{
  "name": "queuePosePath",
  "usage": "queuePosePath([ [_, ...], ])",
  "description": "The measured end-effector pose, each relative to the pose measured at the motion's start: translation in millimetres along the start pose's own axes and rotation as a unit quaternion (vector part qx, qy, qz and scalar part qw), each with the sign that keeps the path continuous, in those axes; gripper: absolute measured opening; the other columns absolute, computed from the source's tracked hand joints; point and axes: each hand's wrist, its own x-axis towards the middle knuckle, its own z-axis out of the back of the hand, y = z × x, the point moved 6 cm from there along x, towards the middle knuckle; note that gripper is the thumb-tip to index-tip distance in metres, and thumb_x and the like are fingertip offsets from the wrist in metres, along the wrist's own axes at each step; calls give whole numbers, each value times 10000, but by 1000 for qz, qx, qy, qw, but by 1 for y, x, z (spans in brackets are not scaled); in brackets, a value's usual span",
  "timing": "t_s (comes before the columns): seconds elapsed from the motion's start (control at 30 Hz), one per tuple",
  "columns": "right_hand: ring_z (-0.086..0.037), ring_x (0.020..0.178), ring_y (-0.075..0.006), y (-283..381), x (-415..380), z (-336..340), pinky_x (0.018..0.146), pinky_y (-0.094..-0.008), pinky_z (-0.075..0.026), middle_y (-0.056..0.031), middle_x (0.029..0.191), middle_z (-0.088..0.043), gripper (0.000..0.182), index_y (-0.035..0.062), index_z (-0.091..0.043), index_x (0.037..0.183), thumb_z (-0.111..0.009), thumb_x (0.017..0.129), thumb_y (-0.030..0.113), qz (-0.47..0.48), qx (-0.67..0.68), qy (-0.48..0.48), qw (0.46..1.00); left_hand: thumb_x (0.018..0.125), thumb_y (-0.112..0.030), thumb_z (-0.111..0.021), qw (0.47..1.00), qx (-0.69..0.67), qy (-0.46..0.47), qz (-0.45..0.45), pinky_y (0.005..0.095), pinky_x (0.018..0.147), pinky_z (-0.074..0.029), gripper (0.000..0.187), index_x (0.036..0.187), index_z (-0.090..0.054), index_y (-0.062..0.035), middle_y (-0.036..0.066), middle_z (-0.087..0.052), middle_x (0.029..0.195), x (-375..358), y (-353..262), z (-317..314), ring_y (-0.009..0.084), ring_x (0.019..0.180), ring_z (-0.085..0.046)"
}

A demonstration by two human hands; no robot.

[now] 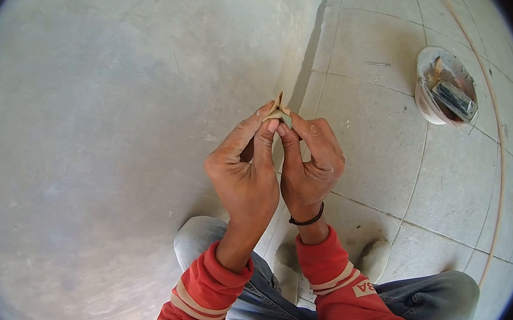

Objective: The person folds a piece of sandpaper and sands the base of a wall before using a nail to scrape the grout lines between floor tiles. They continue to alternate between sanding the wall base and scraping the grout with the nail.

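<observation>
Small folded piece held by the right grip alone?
No, the left grip and right grip both pinch the small folded piece at their fingertips.

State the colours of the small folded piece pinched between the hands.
The folded piece is tan with a grey-green part, shown in the head view.

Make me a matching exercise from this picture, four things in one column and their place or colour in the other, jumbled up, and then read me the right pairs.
Things:
1. Folded piece
2. Dark band
3. Container
4. Sleeves

Places and colours:
A. Red with pale stripes
B. Around the right wrist
C. Pinched between the fingertips of the left hand and right hand
D. On the tiled floor, with a dark block in it

Right pairs: 1-C, 2-B, 3-D, 4-A
</observation>
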Motion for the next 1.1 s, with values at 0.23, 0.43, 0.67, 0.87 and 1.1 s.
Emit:
queuePosePath([
  [0.23, -684, 742, -198, 4, 10, 0, 676, -302, -551, -104, 880, -690, 189, 11, -778, 1064, -753, 891, -63, 29, 25, -25, 999, 1016, 19, -679, 999, 28, 24, 13, 297, 884, -604, 206, 1194, -742, 102, 185, -782, 1092, 2, -5, -4, 173, 981, -739],
  [0.43, -688, 753, -186, -2, 5, 1, 688, -294, -552, -102, 902, -711, 143, -1, -770, 1035, -753, 901, -48, 33, 28, -20, 999, 1009, -8, -702, 999, -11, 23, 24, 316, 898, -611, 226, 1200, -736, 108, 179, -779, 1083, -4, -1, -3, 179, 992, -740],
  [0.67, -602, 732, -50, -38, 17, 8, 664, -229, -491, 6, 825, -712, 104, -16, -779, 1010, -792, 967, 78, -252, 257, -3, 933, 960, 27, -720, 998, 55, 24, -25, 323, 864, -616, 230, 1178, -748, 95, 203, -785, 1058, -1, -9, -11, 242, 954, -780],
  [0.87, -586, 734, -34, -31, 11, 8, 656, -212, -469, 29, 795, -684, 116, -15, -778, 998, -794, 977, 97, -193, 238, -20, 952, 909, 35, -731, 978, 174, 54, -106, 315, 789, -606, 247, 1152, -765, 59, 202, -787, 970, -13, -8, -13, 250, 878, -798],
  [1.1, -667, 788, -89, -21, 25, 11, 714, -252, -539, -51, 941, -739, 128, -22, -777, 1057, -792, 953, 51, -151, 144, 79, 975, 996, -21, -689, 994, -19, 42, 99, 330, 851, -624, 195, 1141, -748, 95, 164, -788, 989, -1, 10, -13, 193, 904, -766],
])
